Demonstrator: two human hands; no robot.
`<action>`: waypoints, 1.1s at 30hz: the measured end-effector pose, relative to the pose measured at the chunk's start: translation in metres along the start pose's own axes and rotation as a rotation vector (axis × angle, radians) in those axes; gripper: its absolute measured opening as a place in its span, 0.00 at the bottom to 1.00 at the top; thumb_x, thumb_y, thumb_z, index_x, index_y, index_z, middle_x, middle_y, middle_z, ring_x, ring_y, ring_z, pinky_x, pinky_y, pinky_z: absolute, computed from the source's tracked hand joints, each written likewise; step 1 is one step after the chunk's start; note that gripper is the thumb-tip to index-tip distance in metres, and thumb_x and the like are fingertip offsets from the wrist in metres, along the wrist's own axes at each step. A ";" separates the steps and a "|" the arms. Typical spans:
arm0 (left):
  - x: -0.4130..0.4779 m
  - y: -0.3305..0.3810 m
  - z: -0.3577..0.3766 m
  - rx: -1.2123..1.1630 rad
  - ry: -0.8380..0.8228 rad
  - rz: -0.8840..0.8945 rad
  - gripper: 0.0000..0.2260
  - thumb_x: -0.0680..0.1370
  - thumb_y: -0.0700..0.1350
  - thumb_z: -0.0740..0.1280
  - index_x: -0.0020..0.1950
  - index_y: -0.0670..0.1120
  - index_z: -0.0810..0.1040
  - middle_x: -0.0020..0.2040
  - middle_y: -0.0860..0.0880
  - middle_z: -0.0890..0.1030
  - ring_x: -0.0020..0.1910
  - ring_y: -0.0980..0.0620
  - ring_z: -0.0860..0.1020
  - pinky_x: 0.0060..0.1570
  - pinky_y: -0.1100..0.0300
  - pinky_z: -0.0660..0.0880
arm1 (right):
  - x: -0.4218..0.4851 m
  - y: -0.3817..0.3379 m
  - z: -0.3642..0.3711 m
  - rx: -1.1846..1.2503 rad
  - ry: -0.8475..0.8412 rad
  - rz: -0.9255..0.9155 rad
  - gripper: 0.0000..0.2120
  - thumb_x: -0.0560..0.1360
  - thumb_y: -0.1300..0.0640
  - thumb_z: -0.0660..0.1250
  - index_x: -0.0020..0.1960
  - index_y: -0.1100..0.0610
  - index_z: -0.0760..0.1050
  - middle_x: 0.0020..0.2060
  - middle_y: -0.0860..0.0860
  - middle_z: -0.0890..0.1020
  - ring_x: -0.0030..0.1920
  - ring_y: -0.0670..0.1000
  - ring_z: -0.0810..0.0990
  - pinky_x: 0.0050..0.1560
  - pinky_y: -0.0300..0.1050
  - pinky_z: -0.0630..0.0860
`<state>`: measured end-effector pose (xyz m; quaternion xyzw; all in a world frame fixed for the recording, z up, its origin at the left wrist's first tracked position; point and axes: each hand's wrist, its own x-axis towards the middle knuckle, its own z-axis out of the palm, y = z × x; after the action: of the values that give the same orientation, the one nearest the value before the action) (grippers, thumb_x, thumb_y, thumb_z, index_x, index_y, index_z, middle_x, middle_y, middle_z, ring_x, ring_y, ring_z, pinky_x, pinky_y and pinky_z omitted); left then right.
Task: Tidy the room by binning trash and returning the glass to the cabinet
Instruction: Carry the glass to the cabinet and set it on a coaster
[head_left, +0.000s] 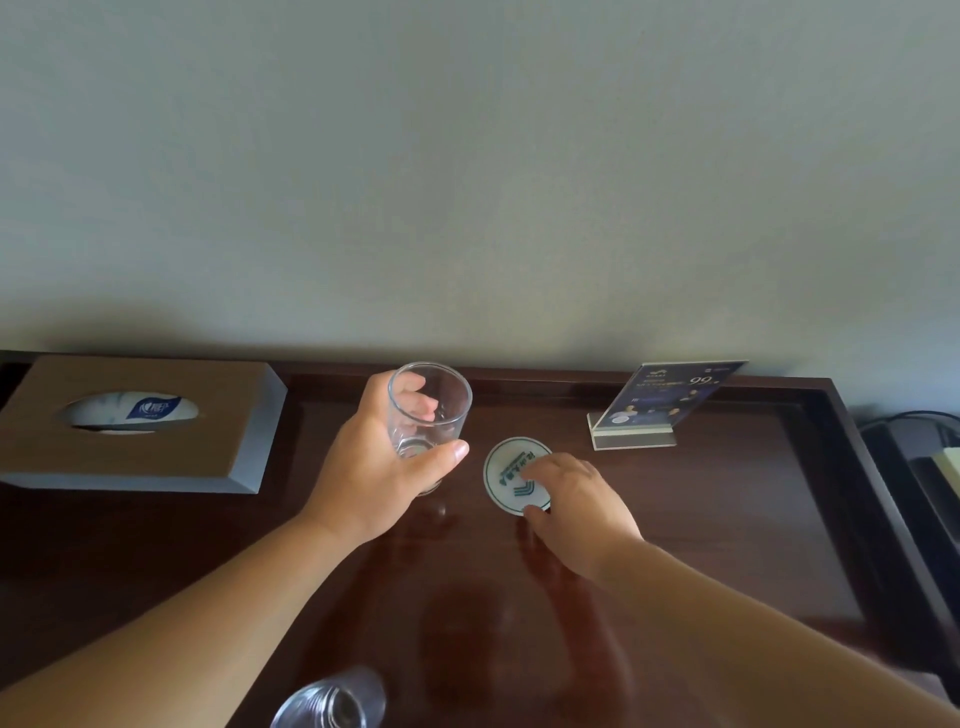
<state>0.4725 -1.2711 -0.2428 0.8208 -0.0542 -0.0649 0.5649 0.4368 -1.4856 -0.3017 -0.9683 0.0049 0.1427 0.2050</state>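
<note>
On the dark glossy wooden surface (701, 519): round white green-printed coaster (511, 467).
Left hand (374, 467): wrapped round clear glass tumbler (428, 415), presumably cabinet-bound.
Right hand (576, 499): pinching coaster's edge, probably to clear it.

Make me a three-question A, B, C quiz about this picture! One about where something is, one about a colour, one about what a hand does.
1. Where is the brown wooden tissue box? A) left end of the dark wooden table B) on the floor C) on a chair
2. What colour is the print on the round white coaster? A) red B) green C) yellow
3. What is the left hand doing? A) lying flat B) gripping the clear drinking glass C) waving
Answers: 1 A, it sits at that end; 2 B, green stripes show; 3 B, fingers and thumb wrap the glass.
</note>
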 end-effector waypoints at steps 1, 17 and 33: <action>-0.001 -0.001 0.000 0.000 0.003 -0.001 0.29 0.60 0.60 0.72 0.58 0.61 0.68 0.52 0.57 0.78 0.50 0.60 0.79 0.48 0.68 0.74 | 0.001 0.000 -0.001 -0.005 0.018 0.028 0.22 0.75 0.50 0.66 0.67 0.48 0.69 0.64 0.45 0.71 0.64 0.50 0.68 0.61 0.43 0.71; -0.008 -0.007 -0.011 0.026 0.046 -0.022 0.30 0.60 0.60 0.73 0.60 0.61 0.69 0.52 0.59 0.78 0.51 0.57 0.80 0.56 0.55 0.76 | 0.022 -0.010 0.004 -0.170 -0.024 -0.037 0.39 0.70 0.45 0.71 0.75 0.48 0.55 0.70 0.45 0.65 0.65 0.54 0.65 0.65 0.49 0.67; -0.018 -0.009 -0.015 0.042 0.065 -0.023 0.30 0.60 0.61 0.72 0.60 0.59 0.69 0.53 0.58 0.78 0.50 0.60 0.79 0.49 0.69 0.72 | 0.029 -0.017 0.005 -0.331 -0.059 -0.128 0.38 0.69 0.53 0.68 0.74 0.46 0.53 0.69 0.48 0.65 0.65 0.56 0.65 0.63 0.52 0.66</action>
<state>0.4571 -1.2511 -0.2450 0.8348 -0.0275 -0.0434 0.5481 0.4640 -1.4666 -0.3077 -0.9825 -0.0862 0.1566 0.0516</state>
